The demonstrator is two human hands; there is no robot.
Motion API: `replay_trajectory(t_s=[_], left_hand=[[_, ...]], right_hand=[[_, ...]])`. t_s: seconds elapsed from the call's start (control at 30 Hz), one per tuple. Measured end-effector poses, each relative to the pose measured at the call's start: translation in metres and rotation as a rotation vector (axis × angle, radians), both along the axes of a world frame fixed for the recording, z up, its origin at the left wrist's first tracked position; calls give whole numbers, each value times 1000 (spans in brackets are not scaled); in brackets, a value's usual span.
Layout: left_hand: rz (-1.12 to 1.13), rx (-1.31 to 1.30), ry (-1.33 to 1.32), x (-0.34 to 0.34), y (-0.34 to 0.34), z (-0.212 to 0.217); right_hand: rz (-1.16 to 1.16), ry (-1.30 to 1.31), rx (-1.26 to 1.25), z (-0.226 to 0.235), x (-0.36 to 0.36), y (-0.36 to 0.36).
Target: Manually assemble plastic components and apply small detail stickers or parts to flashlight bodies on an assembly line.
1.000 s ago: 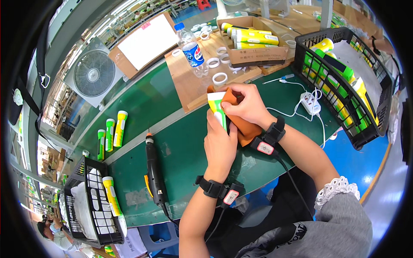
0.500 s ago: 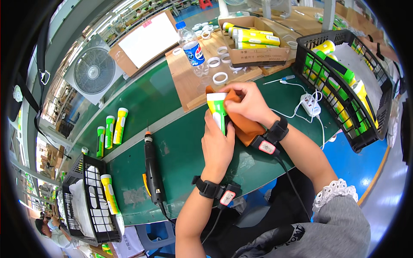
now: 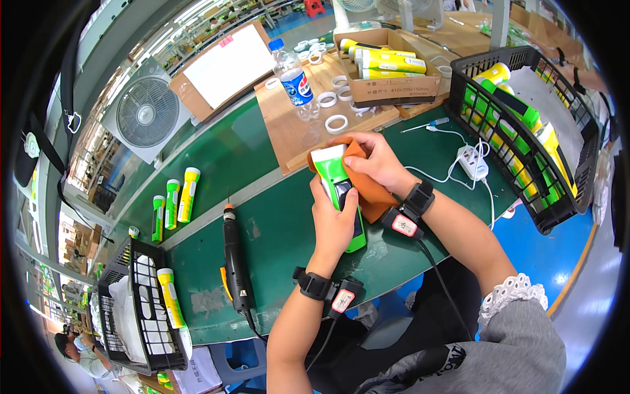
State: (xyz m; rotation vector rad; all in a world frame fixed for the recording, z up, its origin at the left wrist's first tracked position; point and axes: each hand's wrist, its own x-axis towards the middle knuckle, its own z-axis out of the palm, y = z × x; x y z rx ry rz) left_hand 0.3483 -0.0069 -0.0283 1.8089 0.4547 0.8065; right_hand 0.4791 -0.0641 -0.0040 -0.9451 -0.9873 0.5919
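Observation:
A green flashlight [image 3: 336, 173] with a white head is gripped by my left hand [image 3: 330, 217]; its thumb lies over the dark panel on the body. My right hand [image 3: 379, 164] pinches an orange-brown cloth [image 3: 371, 194] against the flashlight's head. The cloth wraps behind the head and hangs down beside the body. The flashlight tilts, head away from me and tail toward the table's near edge. Part of its body is hidden under my left fingers.
On the green table [image 3: 275, 210] lies a black electric screwdriver [image 3: 235, 262]. Several flashlights [image 3: 172, 203] stand at left, near a black basket [image 3: 141, 302]. Right is a crate of flashlights [image 3: 525, 131], beside a white power strip [image 3: 472, 161]. Behind are a bottle [image 3: 295, 82], white rings [image 3: 336, 123] and a cardboard box [image 3: 394, 85].
The flashlight has turned in my left hand, so its dark panel and green tail now show. My left thumb has shifted onto the panel. The cloth stays at the head.

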Motion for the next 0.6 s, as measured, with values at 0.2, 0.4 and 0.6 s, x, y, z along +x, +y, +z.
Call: replay_trajectory(t_s=[0.2,0.4,0.6], left_hand=[[-238,-247,-90,-2,0,1],[-280,-250,-113,0,0,1],[-287,-312,-130,-1,6,-4]], right_hand=[[29,47,43,-5,11,1],[-5,41,8,-4,10,1],[-21,-150,36,-7,-5,5]])
